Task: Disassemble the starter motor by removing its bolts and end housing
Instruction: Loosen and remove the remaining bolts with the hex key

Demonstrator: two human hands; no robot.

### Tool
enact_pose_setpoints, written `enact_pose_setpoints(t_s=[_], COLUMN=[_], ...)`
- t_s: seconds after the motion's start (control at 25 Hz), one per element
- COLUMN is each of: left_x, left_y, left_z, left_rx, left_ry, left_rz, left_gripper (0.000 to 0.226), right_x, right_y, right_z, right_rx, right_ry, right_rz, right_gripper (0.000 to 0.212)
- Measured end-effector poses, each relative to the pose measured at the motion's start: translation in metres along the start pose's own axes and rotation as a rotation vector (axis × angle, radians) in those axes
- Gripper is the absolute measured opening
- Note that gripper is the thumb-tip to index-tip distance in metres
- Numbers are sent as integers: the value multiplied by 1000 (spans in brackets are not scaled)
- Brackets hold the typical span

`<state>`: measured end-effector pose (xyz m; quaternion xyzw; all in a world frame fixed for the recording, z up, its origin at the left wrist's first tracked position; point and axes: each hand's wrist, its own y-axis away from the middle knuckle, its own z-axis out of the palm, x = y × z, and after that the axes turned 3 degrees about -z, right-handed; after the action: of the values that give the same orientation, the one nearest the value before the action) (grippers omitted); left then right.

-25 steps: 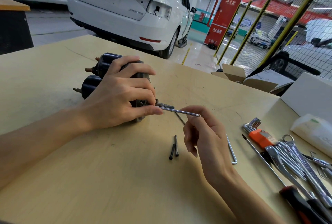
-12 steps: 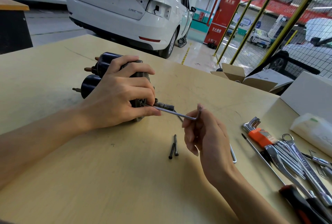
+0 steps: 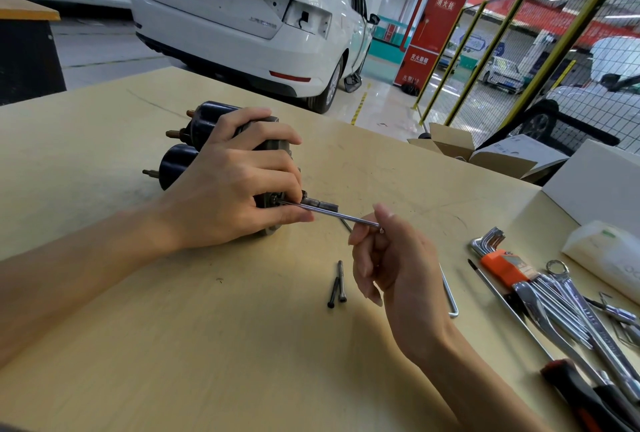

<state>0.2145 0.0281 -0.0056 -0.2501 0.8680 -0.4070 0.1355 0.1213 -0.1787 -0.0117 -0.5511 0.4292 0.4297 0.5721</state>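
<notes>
Left of centre on the table [image 3: 242, 345], the left hand [image 3: 228, 196] clamps the starter motor [image 3: 207, 120] (likely heavy, rigid, prone to rolling) around its body, while the right hand [image 3: 391, 258] pinches the hex key [image 3: 332, 214] seated in its end housing.

The left hand [image 3: 228, 189] gripped the starter motor [image 3: 204, 141] lying on the counter [image 3: 173, 345], fingers curled over its housing. The right hand [image 3: 394, 265] pinched a hex key [image 3: 329, 213], its tip set at the motor's end. Two loose bolts [image 3: 337, 284] lay side by side near the right hand, and wrenches [image 3: 568, 300] lay well to the right.
</notes>
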Motion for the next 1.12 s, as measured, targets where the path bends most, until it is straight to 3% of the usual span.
enact_pose_setpoints(t_s=[0.4,0.8,1.12], left_x=[-1,-1,0], left_y=[1,-1,0], left_z=[0,1,0], left_rx=[-6,10,8], left_ry=[2,22,24], left_rz=[-2,8,-1], left_gripper=[29,26,27], right_x=[-1,-5,-2], right_y=[2,3,1], right_z=[-2,0,3], right_rx=[-8,31,159], right_ry=[71,193,235], right_rz=[-28,-35,13], right_gripper=[19,43,32])
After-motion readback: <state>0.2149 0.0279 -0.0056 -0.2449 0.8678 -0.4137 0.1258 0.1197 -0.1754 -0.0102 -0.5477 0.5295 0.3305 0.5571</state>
